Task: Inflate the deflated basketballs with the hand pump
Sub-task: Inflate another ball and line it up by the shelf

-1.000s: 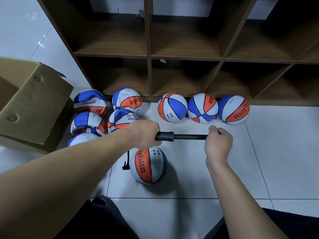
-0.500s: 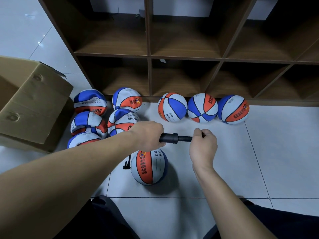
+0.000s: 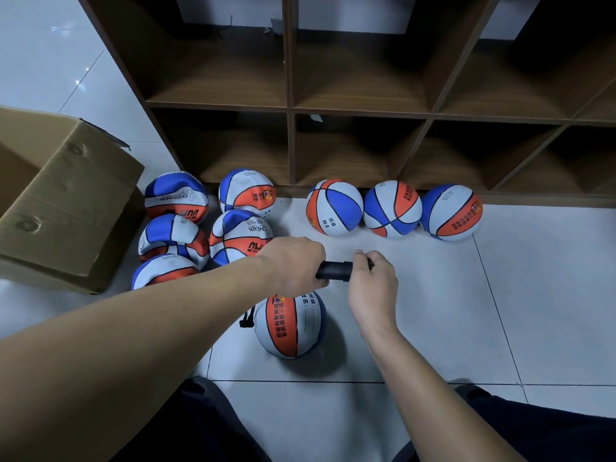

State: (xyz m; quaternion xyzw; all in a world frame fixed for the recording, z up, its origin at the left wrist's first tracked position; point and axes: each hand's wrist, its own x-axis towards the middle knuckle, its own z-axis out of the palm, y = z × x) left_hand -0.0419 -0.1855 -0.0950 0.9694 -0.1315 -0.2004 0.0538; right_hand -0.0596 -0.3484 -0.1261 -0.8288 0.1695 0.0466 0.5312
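A black hand pump [image 3: 333, 270] lies level above the floor, between my hands. My left hand [image 3: 293, 265] grips its barrel. My right hand [image 3: 373, 281] grips the handle, pushed in against the barrel's end. Below them on the tiles sits an orange, white and blue basketball [image 3: 289, 323], with the pump's black hose [image 3: 246, 319] hanging at its left side. Several dented, soft-looking balls [image 3: 173, 235] cluster at the left. Three round balls [image 3: 391, 208] line the shelf's foot.
A brown wooden cubby shelf [image 3: 360, 111] fills the back, its compartments bare. An open cardboard box [image 3: 63, 208] stands at the left, beside the soft balls. White floor tiles [image 3: 516, 311] stretch to the right. My dark-clothed legs [image 3: 206, 425] frame the bottom edge.
My right hand has pushed the pump handle leftward into the barrel; the rod that showed one second ago is now hidden. My left hand and the ball have stayed in place.
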